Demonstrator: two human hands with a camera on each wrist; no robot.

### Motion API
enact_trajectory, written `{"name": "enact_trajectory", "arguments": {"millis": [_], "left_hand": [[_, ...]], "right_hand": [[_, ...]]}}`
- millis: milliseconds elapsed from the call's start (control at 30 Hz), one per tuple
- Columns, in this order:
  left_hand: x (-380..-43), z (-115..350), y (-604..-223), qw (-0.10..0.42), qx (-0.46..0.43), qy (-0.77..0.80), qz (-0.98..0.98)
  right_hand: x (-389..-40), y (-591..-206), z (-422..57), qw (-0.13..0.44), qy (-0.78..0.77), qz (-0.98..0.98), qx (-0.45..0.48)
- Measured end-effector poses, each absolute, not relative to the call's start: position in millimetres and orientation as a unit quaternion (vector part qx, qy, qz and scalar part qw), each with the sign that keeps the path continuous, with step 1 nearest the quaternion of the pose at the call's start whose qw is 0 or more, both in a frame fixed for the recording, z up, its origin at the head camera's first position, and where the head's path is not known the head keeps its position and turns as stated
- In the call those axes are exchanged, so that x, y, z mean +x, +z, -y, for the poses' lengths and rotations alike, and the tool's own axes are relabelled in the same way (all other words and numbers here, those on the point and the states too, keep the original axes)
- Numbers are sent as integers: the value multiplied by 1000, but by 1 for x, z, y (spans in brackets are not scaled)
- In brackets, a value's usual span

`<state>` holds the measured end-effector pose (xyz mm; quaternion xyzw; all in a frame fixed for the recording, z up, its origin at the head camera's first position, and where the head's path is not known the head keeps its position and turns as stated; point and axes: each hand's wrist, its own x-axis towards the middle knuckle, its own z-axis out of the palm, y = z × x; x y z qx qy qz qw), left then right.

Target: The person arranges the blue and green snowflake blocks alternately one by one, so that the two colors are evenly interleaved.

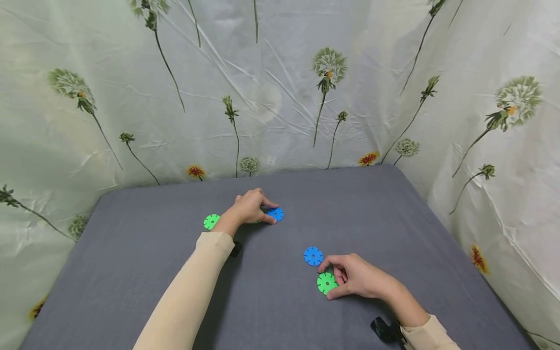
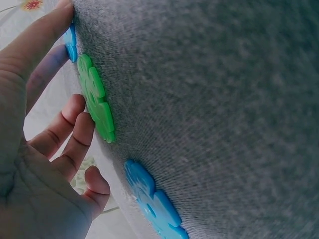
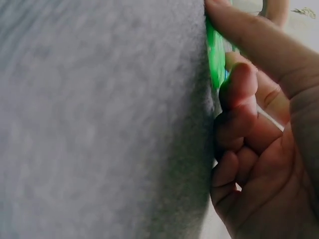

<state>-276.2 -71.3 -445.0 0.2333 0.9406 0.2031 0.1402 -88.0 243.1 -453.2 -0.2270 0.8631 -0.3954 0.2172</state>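
Note:
At the far middle of the table, my left hand [image 1: 250,208] pinches a notched blue plastic disc [image 1: 276,214] by its edges between thumb and index finger. A green disc [image 2: 96,97] lies flat under that hand, its edge beside the curled fingers. Another blue disc [image 2: 152,201] shows closer to the wrist in the left wrist view; the hand hides it in the head view. My right hand [image 1: 356,276], nearer the front, grips a green disc [image 1: 327,283] between thumb and index finger. Just beyond that disc lies a blue disc [image 1: 313,256].
One more green disc [image 1: 212,221] lies left of my left wrist. A grey cloth covers the table [image 1: 144,253]. Behind and along the sides hangs a pale curtain [image 1: 280,87] printed with dandelions. Dark wrist-camera mounts [image 1: 384,330] sit under both wrists.

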Motion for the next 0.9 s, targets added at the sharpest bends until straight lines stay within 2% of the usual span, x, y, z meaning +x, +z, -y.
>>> {"name": "enact_trajectory", "arguments": {"millis": [200, 467, 900], "left_hand": [[-276, 71, -446, 141, 230, 205, -941], [-278, 71, -448, 138, 232, 208, -940], [-278, 72, -446, 139, 234, 212, -939]], "right_hand": [[-86, -452, -241, 198, -382, -874, -225], [-82, -455, -242, 134, -356, -890, -250], [-83, -455, -247, 191, -412, -850, -267]]}}
